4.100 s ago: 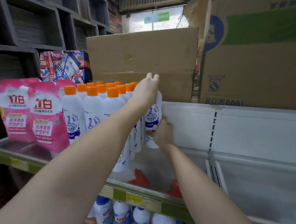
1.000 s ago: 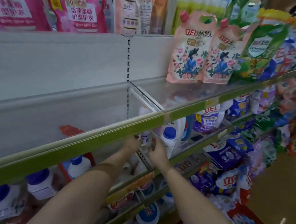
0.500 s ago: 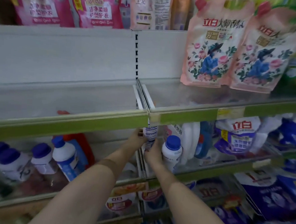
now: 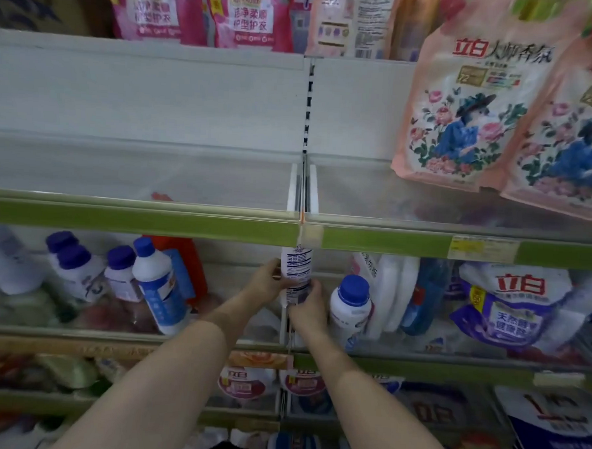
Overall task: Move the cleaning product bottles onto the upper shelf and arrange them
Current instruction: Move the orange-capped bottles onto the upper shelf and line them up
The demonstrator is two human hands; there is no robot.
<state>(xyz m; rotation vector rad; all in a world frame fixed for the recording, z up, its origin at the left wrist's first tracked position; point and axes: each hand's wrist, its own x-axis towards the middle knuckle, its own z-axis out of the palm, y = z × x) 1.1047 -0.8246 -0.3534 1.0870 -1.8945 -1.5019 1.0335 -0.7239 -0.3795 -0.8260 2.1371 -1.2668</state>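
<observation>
**Both hands gripping one white bottle under the green shelf edge**

At the far left of the frame, on the lower shelf (image 4: 76, 333), a cluster of white bottles with blue caps (image 4: 79, 274) is standing and leaning, with one blue-labelled bottle (image 4: 161, 286) tilting toward the right just beside a red container (image 4: 183, 263). Above them, the upper shelf (image 4: 136, 178) is showing a bare grey floor behind its green front strip (image 4: 144, 219), and pink pouches (image 4: 203, 10) are sitting along the top edge of the frame.

Near the centre, the left hand (image 4: 267, 284) is reaching in under the green strip, its fingers curling round the left side of a white bottle (image 4: 296, 265) with small print on its label. The bottle is standing upright at the divider between two shelf sections, its top hiding behind the green strip, so the cap cannot be seen. The right hand (image 4: 309, 307) is wrapping the bottle's lower part from the right, fingers bending round it.

Just right of that hand, another blue-capped bottle (image 4: 350, 306) is standing on the lower shelf, with white jugs (image 4: 390, 291) behind it. Further right, a purple and white bag (image 4: 516, 304) is lying on the same level, and at the upper right flowered pink pouches (image 4: 482, 107) are leaning on the upper shelf.
</observation>
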